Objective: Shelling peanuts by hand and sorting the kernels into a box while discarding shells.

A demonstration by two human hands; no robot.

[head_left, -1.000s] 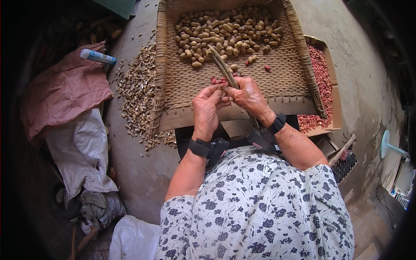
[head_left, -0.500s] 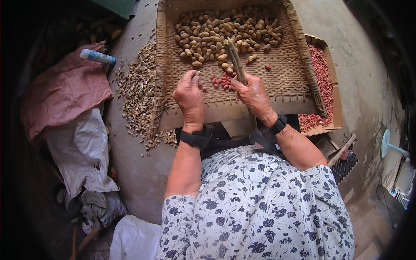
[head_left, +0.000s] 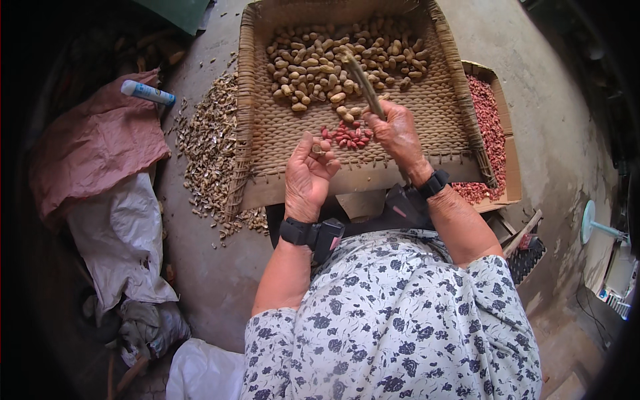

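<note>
My left hand (head_left: 308, 179) is turned palm up over the near left part of a woven tray (head_left: 427, 137). Between its thumb and curled fingers is a peanut shell (head_left: 317, 150); whether a kernel is inside I cannot tell. My right hand (head_left: 399, 139) is closed round the lower end of a split wooden stick (head_left: 363, 81), which slants up and to the left above the tray. Red peanut kernels (head_left: 348, 137) lie in a small heap between the two hands. Beyond them, unshelled peanuts (head_left: 333, 61) cover the far half of the tray.
Broken shells (head_left: 212, 143) are heaped on the floor left of the tray. At its right stands a cardboard box (head_left: 512, 160) of red kernels. Sacks (head_left: 117, 233) and a blue and white tube (head_left: 148, 92) are at the far left, a pale blue round-headed object (head_left: 588, 222) at the right.
My left hand has turned from a pinch, back up, to palm up and has come nearer and to the right. My right hand has shifted slightly right with the stick.
</note>
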